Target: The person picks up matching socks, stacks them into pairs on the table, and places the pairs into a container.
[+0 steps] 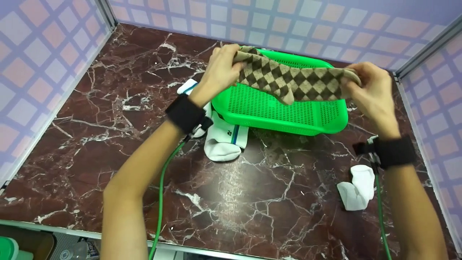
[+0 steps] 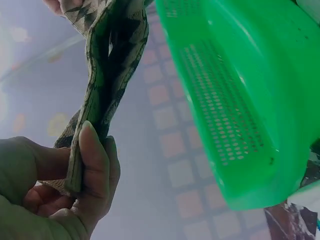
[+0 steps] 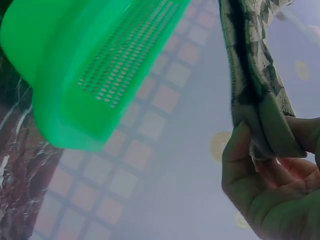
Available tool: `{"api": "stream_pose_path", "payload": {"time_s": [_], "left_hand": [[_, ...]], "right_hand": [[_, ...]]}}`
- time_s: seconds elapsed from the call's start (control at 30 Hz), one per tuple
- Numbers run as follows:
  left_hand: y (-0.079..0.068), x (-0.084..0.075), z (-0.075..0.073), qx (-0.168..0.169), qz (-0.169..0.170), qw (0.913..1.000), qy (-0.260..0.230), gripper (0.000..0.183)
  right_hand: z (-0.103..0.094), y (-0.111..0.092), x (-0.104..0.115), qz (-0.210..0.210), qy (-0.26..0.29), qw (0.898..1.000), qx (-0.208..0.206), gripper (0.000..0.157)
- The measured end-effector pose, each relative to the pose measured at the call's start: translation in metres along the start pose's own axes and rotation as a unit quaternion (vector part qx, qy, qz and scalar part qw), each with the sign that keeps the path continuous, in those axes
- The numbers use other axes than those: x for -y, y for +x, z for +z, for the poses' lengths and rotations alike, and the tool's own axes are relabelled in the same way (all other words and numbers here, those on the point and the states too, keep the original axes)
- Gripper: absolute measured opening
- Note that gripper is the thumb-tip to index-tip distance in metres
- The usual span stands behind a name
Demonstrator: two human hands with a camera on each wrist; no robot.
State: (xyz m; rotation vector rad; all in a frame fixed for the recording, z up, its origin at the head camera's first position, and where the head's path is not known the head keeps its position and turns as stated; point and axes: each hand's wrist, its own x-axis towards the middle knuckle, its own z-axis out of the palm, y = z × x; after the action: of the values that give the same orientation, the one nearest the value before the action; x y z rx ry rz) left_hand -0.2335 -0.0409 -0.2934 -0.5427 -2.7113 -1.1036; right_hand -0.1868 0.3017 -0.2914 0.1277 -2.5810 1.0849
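A brown-and-beige checkered sock point(image 1: 288, 81) is stretched sideways above the green basket point(image 1: 274, 126). My left hand point(image 1: 222, 68) pinches one end between thumb and fingers; in the left wrist view that hand point(image 2: 75, 185) grips the folded fabric edge. At the other end, my right hand point(image 1: 373, 92) pinches the beige end of the sock, and the right wrist view shows the thumb and fingers on the fabric point(image 3: 257, 95). A beige bulge hangs from the sock's lower edge near its middle.
White socks with blue-green stripes point(image 1: 223, 141) lie by the basket's left front, partly behind my left forearm. Another white sock point(image 1: 359, 187) lies bent near my right forearm. Tiled-pattern panels point(image 1: 281, 21) enclose the marble-patterned table point(image 1: 151, 213). Green cables run from both wrists.
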Motion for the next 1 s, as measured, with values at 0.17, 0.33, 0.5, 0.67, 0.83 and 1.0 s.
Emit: {"api": "stream_pose_path", "payload": {"time_s": [0.17, 0.33, 0.5, 0.67, 0.83, 1.0], "left_hand": [[0.024, 0.013, 0.018, 0.049, -0.074, 0.9950, 0.045, 0.027], [0.037, 0.021, 0.037, 0.086, -0.075, 0.9906, 0.075, 0.009], [0.038, 0.026, 0.052, 0.141, -0.075, 0.9828, 0.093, 0.013], [0.038, 0.029, 0.059, 0.174, -0.094, 0.9752, 0.099, 0.029], [0.038, 0.034, 0.063, 0.167, -0.094, 0.9769, 0.094, 0.028], [0.034, 0.039, 0.063, 0.164, -0.092, 0.9776, 0.095, 0.027]], "right_hand": [[0.017, 0.027, -0.016, 0.066, -0.033, 0.993, 0.089, 0.028], [0.031, 0.040, -0.031, 0.090, -0.066, 0.980, 0.166, 0.039], [0.044, 0.040, -0.044, 0.114, -0.048, 0.965, 0.230, 0.044], [0.054, 0.037, -0.052, 0.116, -0.032, 0.962, 0.245, 0.045], [0.060, 0.036, -0.055, 0.113, -0.049, 0.961, 0.247, 0.048], [0.066, 0.036, -0.055, 0.124, -0.059, 0.958, 0.252, 0.055]]}}
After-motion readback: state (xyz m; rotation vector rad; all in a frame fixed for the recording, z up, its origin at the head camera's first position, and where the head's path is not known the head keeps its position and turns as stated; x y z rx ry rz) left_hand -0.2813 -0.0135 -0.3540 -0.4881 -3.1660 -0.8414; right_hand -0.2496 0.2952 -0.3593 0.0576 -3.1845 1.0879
